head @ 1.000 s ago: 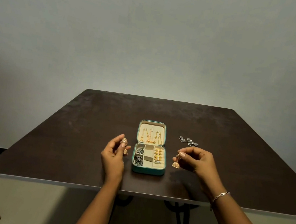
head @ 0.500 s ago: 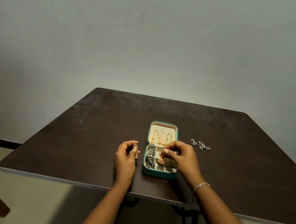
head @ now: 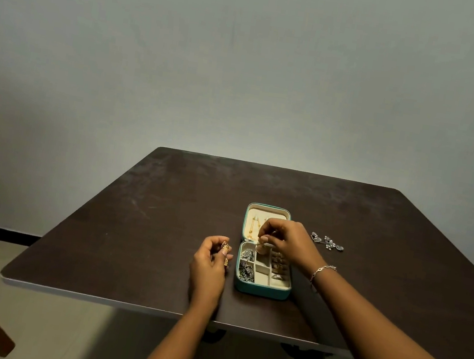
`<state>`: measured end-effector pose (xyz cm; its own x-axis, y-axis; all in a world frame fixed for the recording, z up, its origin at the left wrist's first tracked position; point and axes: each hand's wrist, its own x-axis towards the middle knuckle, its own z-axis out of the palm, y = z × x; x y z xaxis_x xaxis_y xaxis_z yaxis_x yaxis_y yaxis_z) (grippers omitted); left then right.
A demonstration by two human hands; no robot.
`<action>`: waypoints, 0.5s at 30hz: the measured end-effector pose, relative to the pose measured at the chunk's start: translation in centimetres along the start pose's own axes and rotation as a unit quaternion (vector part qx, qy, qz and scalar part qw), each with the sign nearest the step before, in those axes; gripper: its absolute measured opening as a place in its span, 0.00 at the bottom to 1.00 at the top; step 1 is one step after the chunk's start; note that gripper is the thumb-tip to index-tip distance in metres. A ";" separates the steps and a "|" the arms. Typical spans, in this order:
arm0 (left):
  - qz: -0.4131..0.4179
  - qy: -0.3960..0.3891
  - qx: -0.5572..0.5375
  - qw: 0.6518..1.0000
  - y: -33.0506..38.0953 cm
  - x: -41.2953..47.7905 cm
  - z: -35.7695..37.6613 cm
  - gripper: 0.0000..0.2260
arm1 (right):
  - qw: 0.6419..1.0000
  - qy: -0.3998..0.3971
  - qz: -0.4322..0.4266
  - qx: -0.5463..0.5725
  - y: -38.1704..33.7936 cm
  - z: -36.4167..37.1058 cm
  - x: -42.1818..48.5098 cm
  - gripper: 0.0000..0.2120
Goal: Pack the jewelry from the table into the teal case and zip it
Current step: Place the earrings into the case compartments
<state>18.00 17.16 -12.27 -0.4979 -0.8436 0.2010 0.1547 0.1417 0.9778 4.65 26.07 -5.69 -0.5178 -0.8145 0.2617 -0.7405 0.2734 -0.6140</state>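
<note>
Just now the right hand (head: 285,240) hangs over the open teal jewelry case (head: 260,291), its fingertips bunched together and pinching a small gold earring (head: 260,245). The earring dangles directly under those fingertips, above the far middle compartment of the tray; whether it touches the lining I cannot tell, since the fingers hide most of it. Behind the right knuckles the cream-lined lid lies flat on the table, with thin gold chains (head: 254,226) fastened inside it just left of the fingertips. Below the fingertips and toward the person, the left column of the tray holds dark silver pieces (head: 246,266), and the right column holds a row of gold rings (head: 278,267) partly shaded by the palm. A silver chain bracelet (head: 322,269) circles the right wrist.

The left hand (head: 209,263) rests on the dark brown table (head: 145,227) just left of the case, apart from it. Its fingers are curled, thumb and forefinger clamped on a second gold bell-shaped earring (head: 225,246), which sticks up between them.

Right of the right hand's knuckles, near but clear of them, a pair of silver earrings (head: 327,242) lies loose on the tabletop, outside the case.
</note>
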 end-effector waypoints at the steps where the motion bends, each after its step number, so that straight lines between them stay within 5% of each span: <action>1: 0.001 -0.001 0.002 1.000 0.1 0.0 0.0 0.13 | 1.000 -0.006 -0.005 -0.006 0.0 -0.1 0.1 0.03; 15: -0.005 0.000 0.017 1.000 0.3 -0.1 -0.1 0.11 | 0.997 -0.057 0.025 -0.036 0.0 -0.1 -0.2 0.03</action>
<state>18.19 17.22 -12.04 -0.4998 -0.8448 0.1913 0.1201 0.1512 0.9812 4.67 26.26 -5.71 -0.5059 -0.8508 0.1424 -0.7456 0.3482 -0.5682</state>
